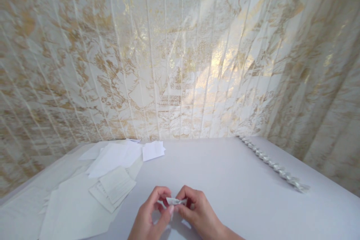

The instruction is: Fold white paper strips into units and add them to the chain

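Between my two hands, near the front of the table, is a small folded piece of paper (173, 201), whitish with grey marks. My left hand (153, 213) pinches its left end between thumb and fingers. On the other side, my right hand (198, 212) grips the right end, with the thumb below and the index finger bent over it. The fingers hide part of the paper. Some small white bits show on the table just beneath the hands, too blurred to make out.
Loose white sheets (75, 202) cover the left side, with smaller cut pieces (115, 187) on top. A small white stack (153, 151) lies at the back. On the right runs a long folded-paper chain (274, 165). A gold-patterned curtain (174, 63) hangs behind the table (233, 180).
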### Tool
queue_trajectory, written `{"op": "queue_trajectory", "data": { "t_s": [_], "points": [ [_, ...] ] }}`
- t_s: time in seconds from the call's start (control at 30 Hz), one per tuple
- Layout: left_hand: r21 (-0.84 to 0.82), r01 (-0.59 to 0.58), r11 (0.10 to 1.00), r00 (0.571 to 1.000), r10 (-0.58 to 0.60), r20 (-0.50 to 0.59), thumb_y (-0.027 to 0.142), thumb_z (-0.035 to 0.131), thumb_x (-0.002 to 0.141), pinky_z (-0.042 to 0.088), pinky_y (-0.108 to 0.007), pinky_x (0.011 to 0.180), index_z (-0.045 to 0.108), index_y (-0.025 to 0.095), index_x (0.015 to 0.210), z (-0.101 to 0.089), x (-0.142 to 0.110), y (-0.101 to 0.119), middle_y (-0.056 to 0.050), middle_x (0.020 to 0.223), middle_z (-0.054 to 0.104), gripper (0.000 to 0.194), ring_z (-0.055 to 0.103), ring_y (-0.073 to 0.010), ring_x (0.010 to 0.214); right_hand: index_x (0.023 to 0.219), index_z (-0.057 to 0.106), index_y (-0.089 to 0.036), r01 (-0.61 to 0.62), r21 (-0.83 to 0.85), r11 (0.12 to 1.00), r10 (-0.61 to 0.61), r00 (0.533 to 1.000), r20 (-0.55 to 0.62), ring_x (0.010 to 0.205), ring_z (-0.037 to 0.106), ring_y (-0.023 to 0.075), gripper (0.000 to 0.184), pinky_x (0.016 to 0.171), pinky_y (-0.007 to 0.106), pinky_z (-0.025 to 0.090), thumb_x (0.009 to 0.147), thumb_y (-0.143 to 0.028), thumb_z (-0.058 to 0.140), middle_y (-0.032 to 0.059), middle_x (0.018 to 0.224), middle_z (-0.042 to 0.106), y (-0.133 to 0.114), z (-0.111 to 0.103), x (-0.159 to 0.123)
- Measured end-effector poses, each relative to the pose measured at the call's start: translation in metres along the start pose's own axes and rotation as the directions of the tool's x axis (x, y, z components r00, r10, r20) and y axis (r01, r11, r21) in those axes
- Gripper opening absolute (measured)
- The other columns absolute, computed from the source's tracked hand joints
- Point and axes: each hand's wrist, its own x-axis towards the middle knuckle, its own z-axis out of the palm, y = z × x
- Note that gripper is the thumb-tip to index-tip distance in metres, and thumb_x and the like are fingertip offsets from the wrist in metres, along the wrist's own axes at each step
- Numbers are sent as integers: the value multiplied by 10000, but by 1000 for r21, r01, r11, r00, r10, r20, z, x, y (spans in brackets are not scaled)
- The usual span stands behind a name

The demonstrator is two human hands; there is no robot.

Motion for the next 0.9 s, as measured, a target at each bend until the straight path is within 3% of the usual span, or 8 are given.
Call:
{"op": "queue_trajectory", "data": {
  "t_s": [0.17, 0.5, 0.63, 0.77, 0.9],
  "points": [
    [134, -17, 991, 989, -3, 148, 454, 633, 841, 433, -243, 693, 682, 213, 761, -4, 6, -3, 14, 711, 618, 259, 585, -179, 702, 667, 616, -168, 19, -39, 999, -19, 1000, 13, 578, 422, 106, 120, 544, 214, 308, 770, -180, 676, -58, 600, 496, 2, -1, -1],
    [224, -34, 974, 994, 11, 105, 439, 595, 867, 446, -239, 692, 707, 222, 739, -7, 3, -3, 10, 690, 681, 276, 641, -180, 697, 658, 638, -157, 26, -55, 998, -26, 1000, 5, 547, 425, 107, 243, 524, 213, 312, 821, -329, 690, -41, 572, 527, -8, 0, -5],
    [194, 34, 980, 990, -60, 131, 443, 589, 859, 439, -236, 639, 742, 215, 770, -7, 3, -7, 15, 620, 667, 288, 611, -166, 632, 641, 615, -162, 178, -224, 958, -180, 984, 13, 564, 472, 112, 216, 549, 210, 332, 834, -244, 665, -28, 601, 539, -9, -5, -5],
    [125, 33, 992, 986, -52, 157, 495, 545, 881, 457, -241, 668, 750, 199, 862, -7, 4, -8, 5, 667, 660, 361, 613, -170, 668, 714, 615, -169, 365, -411, 835, -359, 929, 94, 644, 529, 143, 149, 605, 224, 358, 862, -158, 622, -1, 658, 572, -10, -13, -3],
    [96, 71, 993, 984, -85, 153, 521, 520, 892, 468, -253, 681, 705, 185, 898, -7, 7, -12, 9, 687, 633, 384, 604, -176, 695, 841, 627, -177, 339, -441, 831, -319, 940, 121, 698, 545, 155, 107, 647, 227, 390, 814, -74, 622, 10, 751, 597, -11, -14, -2]
  ]
}}
